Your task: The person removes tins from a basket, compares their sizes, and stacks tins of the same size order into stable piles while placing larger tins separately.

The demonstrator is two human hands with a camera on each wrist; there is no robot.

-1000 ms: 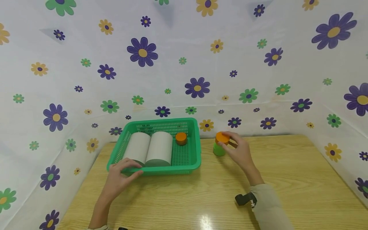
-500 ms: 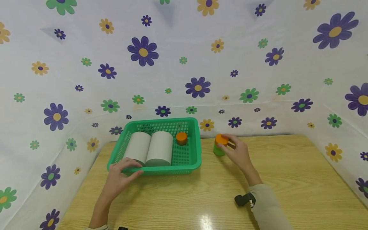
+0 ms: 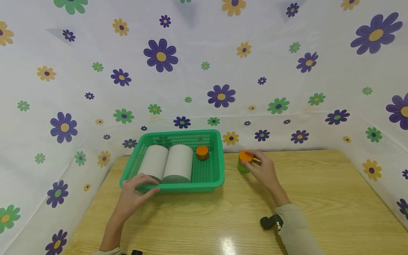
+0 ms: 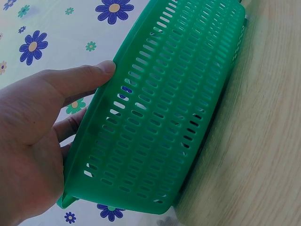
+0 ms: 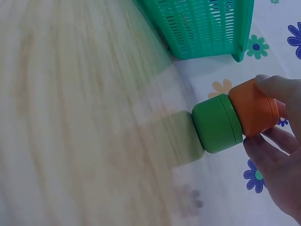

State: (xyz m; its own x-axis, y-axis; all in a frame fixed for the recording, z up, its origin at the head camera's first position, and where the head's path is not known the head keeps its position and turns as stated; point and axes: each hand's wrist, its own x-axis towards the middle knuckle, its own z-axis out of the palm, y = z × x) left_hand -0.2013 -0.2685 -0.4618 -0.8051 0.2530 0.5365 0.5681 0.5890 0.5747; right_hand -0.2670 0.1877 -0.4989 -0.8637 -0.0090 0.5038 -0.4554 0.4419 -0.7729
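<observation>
On my head view, the right hand (image 3: 264,170) pinches a short orange cylinder (image 3: 244,157) between thumb and fingers, opened about as wide as that piece. The orange cylinder sits on a green cylinder (image 5: 216,123), the 2 touching, and the green piece stands on the light wood-grain table (image 3: 318,198). From the right wrist I see the thumb and fingers on the orange sides; some fingertips are hidden behind it, and the frame's right edge cuts off the back of the hand.

The left hand (image 3: 132,198) grips the near rim of a green slotted plastic basket (image 3: 191,186), thumb outside; the fingertips disappear behind the wall in the left wrist view. This hand also covers part of the near end of the left of 2 white rounded blocks (image 3: 153,163) lying in the basket. A 2nd orange cylinder (image 3: 202,152) sits beside them, near the far wall.

Both wrist frames cut the basket short, and my head view loses the table's near edge. The stack stands close to the table's back edge, by the white flowered cloth (image 3: 191,109). A gap separates it from the basket; to its right I have a wide stretch of tabletop.
</observation>
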